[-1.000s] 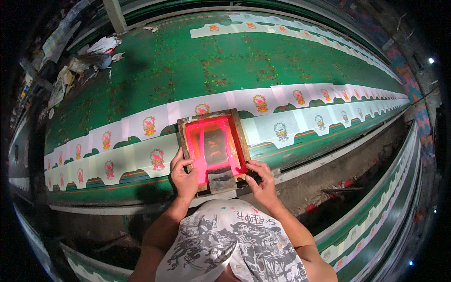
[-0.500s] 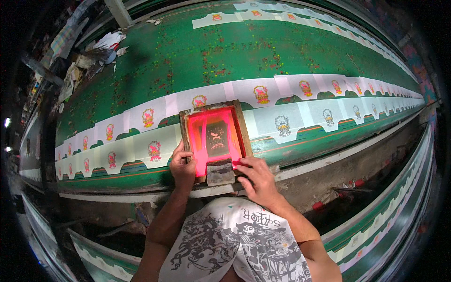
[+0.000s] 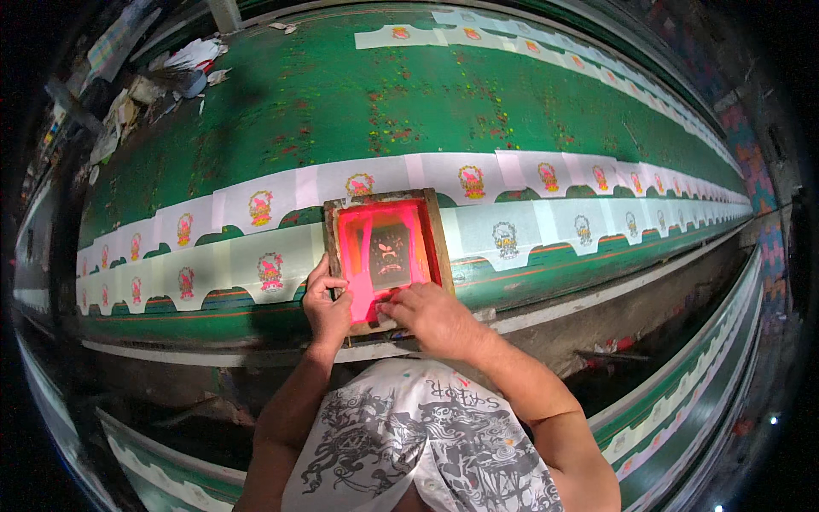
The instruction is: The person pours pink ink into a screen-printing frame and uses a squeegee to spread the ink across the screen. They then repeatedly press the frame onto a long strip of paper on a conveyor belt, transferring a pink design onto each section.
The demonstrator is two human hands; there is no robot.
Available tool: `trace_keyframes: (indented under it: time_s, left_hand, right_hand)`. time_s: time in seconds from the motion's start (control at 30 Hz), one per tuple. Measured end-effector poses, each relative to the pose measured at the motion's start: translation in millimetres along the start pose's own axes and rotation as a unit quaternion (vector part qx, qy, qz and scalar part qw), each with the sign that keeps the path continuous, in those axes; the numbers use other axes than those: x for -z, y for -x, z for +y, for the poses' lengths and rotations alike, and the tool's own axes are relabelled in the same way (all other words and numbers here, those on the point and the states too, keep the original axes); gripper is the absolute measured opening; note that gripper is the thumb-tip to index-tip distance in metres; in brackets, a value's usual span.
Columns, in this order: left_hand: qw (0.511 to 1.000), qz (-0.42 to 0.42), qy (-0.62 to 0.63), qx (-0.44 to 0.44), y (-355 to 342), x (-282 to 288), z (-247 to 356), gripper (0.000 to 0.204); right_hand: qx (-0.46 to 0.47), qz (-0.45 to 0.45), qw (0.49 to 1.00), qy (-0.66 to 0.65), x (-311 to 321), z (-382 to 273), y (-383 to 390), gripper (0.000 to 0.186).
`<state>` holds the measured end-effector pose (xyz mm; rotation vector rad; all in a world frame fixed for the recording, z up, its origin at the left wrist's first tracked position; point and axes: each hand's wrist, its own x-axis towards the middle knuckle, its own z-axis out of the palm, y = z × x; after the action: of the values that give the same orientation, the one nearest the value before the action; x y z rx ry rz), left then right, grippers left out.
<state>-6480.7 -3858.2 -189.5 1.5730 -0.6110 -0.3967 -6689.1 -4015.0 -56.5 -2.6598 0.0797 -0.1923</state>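
Note:
A wooden-framed printing screen (image 3: 433, 239) with bright pink ink inside it rests over the near row of pale fabric pieces (image 3: 503, 232). In the middle of its mesh is a dark window with a small design. My left hand (image 3: 328, 300) is closed on the frame's lower left side. At the frame's near end, my right hand (image 3: 431, 314) is closed over the squeegee, its fingertips in the pink ink. The squeegee is almost wholly hidden under that hand. Left of the screen, the fabric pieces carry pink and yellow prints; those to the right show dark outline prints.
A second row of printed fabric pieces (image 3: 472, 181) lies just beyond the screen on the long green table (image 3: 299, 94). More pieces (image 3: 401, 36) line its far side. Rags and clutter (image 3: 192, 64) sit at the far left. A pale rail (image 3: 554, 311) runs along the near edge.
My right hand has moved left, from the frame's right corner onto the squeegee, covering it. My left hand stays on the frame. The whole view has shifted slightly.

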Motion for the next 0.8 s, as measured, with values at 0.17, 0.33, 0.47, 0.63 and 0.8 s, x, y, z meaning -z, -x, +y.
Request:
trace_keyframes:
  time_s: [0.17,0.33,0.47,0.63,0.8]
  left_hand:
    - [1.0,-0.002,0.004,-0.009,2.2,-1.6,3.2,0.023]
    - [1.0,-0.001,-0.018,-0.009,3.3,-4.8,4.0,0.022]
    - [0.999,0.011,-0.033,-0.039,2.2,-2.9,2.9,0.02]
    - [0.998,-0.008,-0.051,-0.04,2.7,-2.8,4.1,0.024]
    - [1.0,-0.006,0.01,-0.023,3.2,-4.8,4.3,0.03]
  right_hand:
    - [-0.019,-0.029,0.999,-0.022,32.8,44.1,-44.3,0.04]
    - [-0.049,0.041,0.998,0.025,29.4,75.0,-89.5,0.051]
    - [-0.029,0.078,0.993,0.084,15.9,80.6,-93.9,0.055]
    - [-0.027,0.11,0.989,0.097,-20.0,35.5,-48.5,0.055]
    - [-0.022,0.092,0.992,0.08,-26.9,-4.7,-15.4,0.051]
